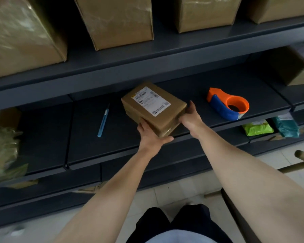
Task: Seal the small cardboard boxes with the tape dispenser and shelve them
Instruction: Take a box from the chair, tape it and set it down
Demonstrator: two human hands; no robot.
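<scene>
The left hand (pixel 150 135) and the right hand (pixel 191 116) are both grasping the small cardboard box (pixel 153 106): the left is cupping its near corner and the right is wrapping its far-right end. The box is sitting label-up over the middle shelf (pixel 42 130), near the shelf's front lip (pixel 112 156), between the blue craft knife (pixel 103 120) on the left and the tape dispenser (pixel 230 105) on the right. Whether the underside is already touching the shelf cannot be confirmed from this angle; it is probably hovering just above it. The main risk is arising at the front lip: the near corner is lying close to that edge, so a release made here is likely leaving the box overhanging and tipping toward the floor. A second risk is a slip, since the 2 hands are gripping only corners and the taped faces are looking glossy. A sideways sweep to the right is risking contact with the tape dispenser, which is itself standing near the lip and could be knocked off. Open room is lying behind the box, toward the dark rear of the shelf, and on the bare surface between box and knife. Overhead, the upper shelf (pixel 112 67), carrying large boxes (pixel 116 21), is limiting lift height, so a low, straight push rearward is appearing safest.
</scene>
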